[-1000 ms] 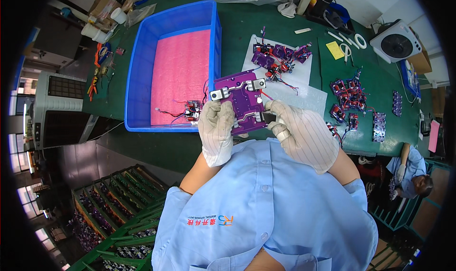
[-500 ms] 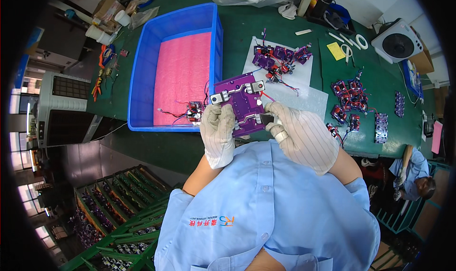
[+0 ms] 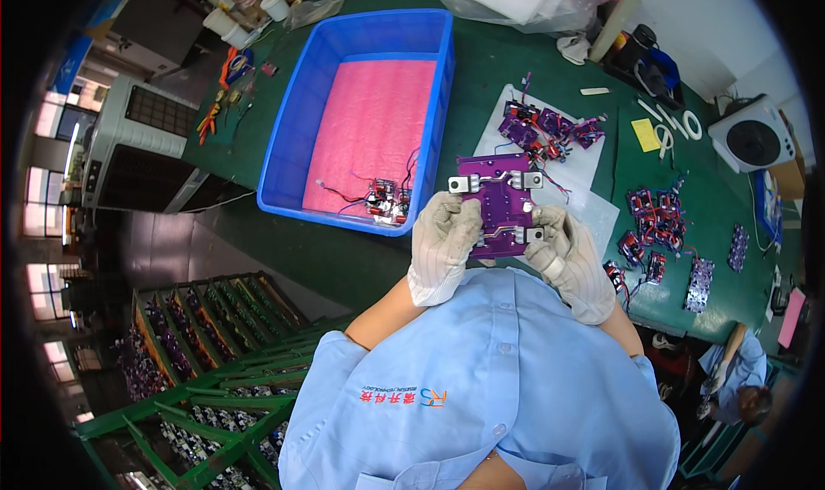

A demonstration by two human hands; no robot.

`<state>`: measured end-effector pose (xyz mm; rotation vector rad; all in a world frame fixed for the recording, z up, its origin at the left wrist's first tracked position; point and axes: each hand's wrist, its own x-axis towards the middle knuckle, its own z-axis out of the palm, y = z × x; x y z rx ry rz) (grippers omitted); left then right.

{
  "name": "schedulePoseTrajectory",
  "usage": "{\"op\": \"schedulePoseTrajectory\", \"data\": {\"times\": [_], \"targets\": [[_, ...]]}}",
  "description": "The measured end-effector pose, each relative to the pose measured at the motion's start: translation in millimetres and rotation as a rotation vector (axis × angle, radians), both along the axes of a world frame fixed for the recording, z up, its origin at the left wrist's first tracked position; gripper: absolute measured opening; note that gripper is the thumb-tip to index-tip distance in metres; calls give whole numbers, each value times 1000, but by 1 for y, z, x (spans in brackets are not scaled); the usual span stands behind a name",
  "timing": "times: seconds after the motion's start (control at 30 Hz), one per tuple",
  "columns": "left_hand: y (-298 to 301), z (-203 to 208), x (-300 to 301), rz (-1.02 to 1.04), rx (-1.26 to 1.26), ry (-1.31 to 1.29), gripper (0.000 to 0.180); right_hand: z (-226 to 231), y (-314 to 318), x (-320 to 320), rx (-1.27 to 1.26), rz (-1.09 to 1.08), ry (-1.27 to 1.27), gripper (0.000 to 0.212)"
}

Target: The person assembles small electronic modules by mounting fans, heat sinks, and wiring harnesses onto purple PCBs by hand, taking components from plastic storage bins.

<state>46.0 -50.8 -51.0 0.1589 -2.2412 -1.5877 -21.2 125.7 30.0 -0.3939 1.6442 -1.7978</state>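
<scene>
Both of my hands, in pale striped gloves, hold a purple circuit board (image 3: 501,208) in front of my chest. Silver metal brackets with square ends run across its upper and lower parts. My left hand (image 3: 447,236) is closed on the board's left edge, fingers curled in. Along the lower right edge, beside a bracket end, my right hand (image 3: 571,262) grips with thumb and fingers. Left of the board stands a blue bin (image 3: 335,219) lined with pink foam (image 3: 369,120); a wired board assembly (image 3: 387,199) lies in its near right corner.
Several wired purple boards (image 3: 550,129) rest on white sheeting, with more (image 3: 657,219) farther right. Bare board panels (image 3: 699,285) lie near the table's right edge. Hand tools (image 3: 225,94) are left of the bin. Green racks (image 3: 215,335) stand lower left; another person (image 3: 739,374) sits lower right.
The view has shifted, so the table and bin appear elsewhere. The board is turned more upright and sits farther from the bin. My right hand has changed its grip at the lower right edge.
</scene>
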Motion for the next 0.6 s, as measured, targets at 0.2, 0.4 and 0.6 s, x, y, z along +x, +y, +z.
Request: {"op": "schedulePoseTrajectory", "data": {"times": [0.2, 0.4, 0.6], "targets": [[6, 49, -9, -99, 997, -132, 36, -24, 1, -7, 194, -84, 110, 23], [-38, 5, -28, -46, 786, 6, 62, -16, -15, -11, 102, -111, -181, 28], [-34, -28, -46, -682, 1736, 207, 64, -28, -39, -5, -7, -66, -232, 35]]}}
